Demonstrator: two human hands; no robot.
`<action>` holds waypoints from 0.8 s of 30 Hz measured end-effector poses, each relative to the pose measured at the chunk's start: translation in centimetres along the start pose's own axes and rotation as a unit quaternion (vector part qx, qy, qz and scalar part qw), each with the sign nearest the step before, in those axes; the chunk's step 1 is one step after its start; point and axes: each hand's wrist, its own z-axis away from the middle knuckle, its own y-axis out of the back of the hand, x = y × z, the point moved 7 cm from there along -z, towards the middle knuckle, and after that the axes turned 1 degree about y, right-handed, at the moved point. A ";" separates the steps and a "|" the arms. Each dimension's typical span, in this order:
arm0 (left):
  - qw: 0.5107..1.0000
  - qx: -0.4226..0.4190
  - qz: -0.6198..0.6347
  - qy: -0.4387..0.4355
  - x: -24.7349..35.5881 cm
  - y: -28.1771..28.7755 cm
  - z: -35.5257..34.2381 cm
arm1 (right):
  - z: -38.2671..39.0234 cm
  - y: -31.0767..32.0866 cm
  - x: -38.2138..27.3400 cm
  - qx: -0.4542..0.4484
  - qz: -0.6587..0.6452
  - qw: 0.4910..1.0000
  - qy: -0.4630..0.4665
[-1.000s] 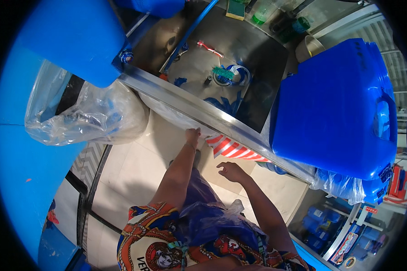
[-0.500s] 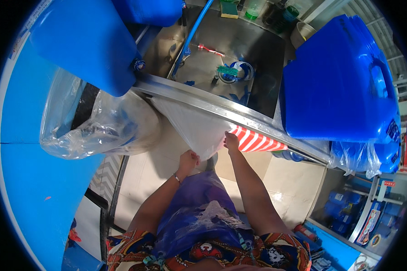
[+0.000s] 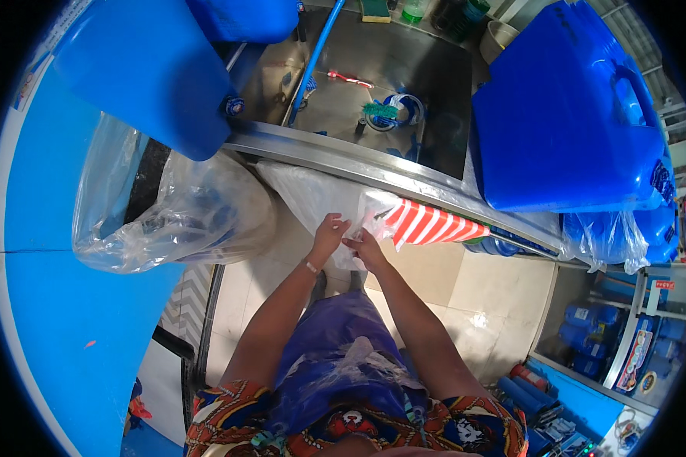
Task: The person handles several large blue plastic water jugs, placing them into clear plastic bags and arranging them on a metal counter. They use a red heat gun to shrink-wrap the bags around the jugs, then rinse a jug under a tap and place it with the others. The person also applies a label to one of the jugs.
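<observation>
Both hands are close together on a translucent plastic sheet (image 3: 309,198) hanging below the steel counter's front edge. My left hand (image 3: 329,232) pinches the sheet, its fingers bent. Just right of it and slightly lower, my right hand (image 3: 362,245) also has curled fingers on the sheet. A red and white striped bag or cloth (image 3: 434,225) hangs beside them to the right. In the steel basin (image 3: 434,84) above lie a red and white toothbrush (image 3: 351,78), a green brush (image 3: 381,110) and blue coiled items.
Blue jugs stand at upper left (image 3: 149,87) and right (image 3: 556,133). A bin in clear plastic (image 3: 190,217) is left, beside a blue curved surface (image 3: 61,320). A blue hose (image 3: 312,61) crosses the basin. Tiled floor (image 3: 480,297) shows below; a shelf (image 3: 587,335) holds blue containers.
My left hand dropped from the counter's edge, then rose again. My right hand rose to the sheet, then moved down-left beside the left one. The sheet has been pulled outward and gathered.
</observation>
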 end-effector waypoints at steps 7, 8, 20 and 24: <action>0.991 -0.001 0.036 0.127 -7.8 0.9 -5.2 | -1.7 8.7 1.6 0.082 -0.017 0.995 -0.058; 0.996 0.033 0.023 0.077 -8.3 2.9 -5.4 | -2.2 11.7 1.4 0.122 0.003 0.992 -0.042; 0.966 0.014 0.255 -0.028 -5.1 3.3 4.7 | -3.1 14.3 -2.6 0.320 0.263 0.899 0.141; 0.978 -0.072 0.195 0.014 -3.7 -1.1 8.5 | -3.8 1.6 5.0 0.000 -0.120 0.961 -0.251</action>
